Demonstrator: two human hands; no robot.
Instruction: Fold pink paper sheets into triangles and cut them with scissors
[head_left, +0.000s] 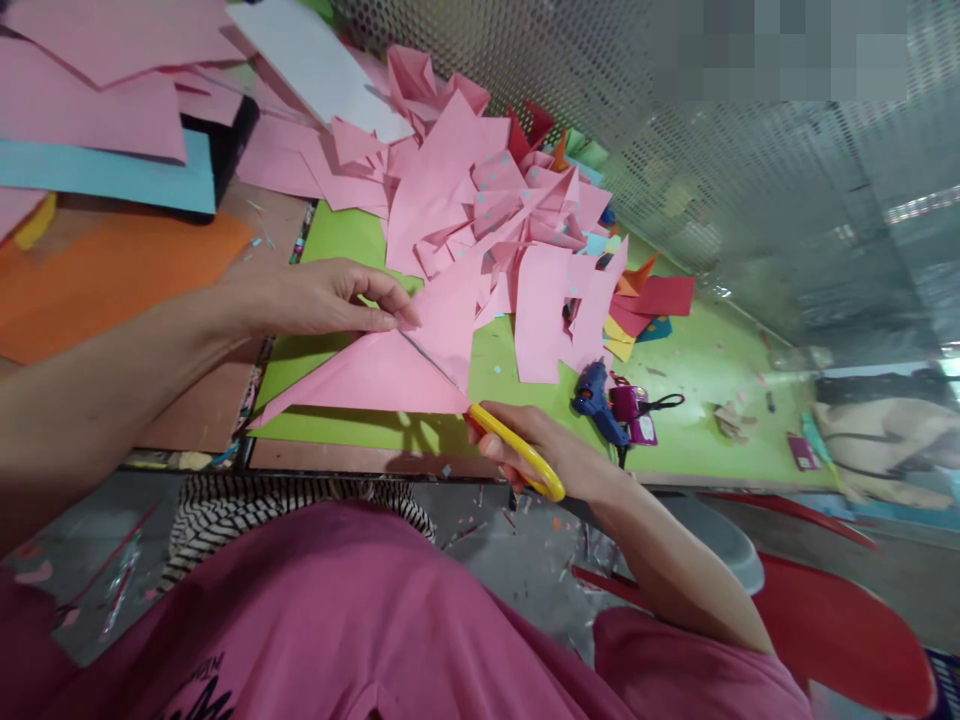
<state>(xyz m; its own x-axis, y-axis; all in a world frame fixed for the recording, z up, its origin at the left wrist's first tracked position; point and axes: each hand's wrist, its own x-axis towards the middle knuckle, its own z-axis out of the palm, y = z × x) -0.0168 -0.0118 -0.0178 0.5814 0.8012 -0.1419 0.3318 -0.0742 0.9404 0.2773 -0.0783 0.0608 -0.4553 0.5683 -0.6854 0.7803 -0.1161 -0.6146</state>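
My right hand is closed around the yellow-handled scissors. Their blades run up and to the left along a slit in a sheet of pink paper. With thumb and fingers pinched together, my left hand grips the paper's upper edge near the blade tips. The lower part of the sheet hangs close to the table's front edge, its left end narrowing to a point. Just beyond the cut lies a heap of pink paper pieces, some folded, some dotted with blue.
On the green tabletop at the right lie a blue glue gun and a purple box with a black loop. Orange paper and a light blue sheet lie at left. A red chair stands at lower right.
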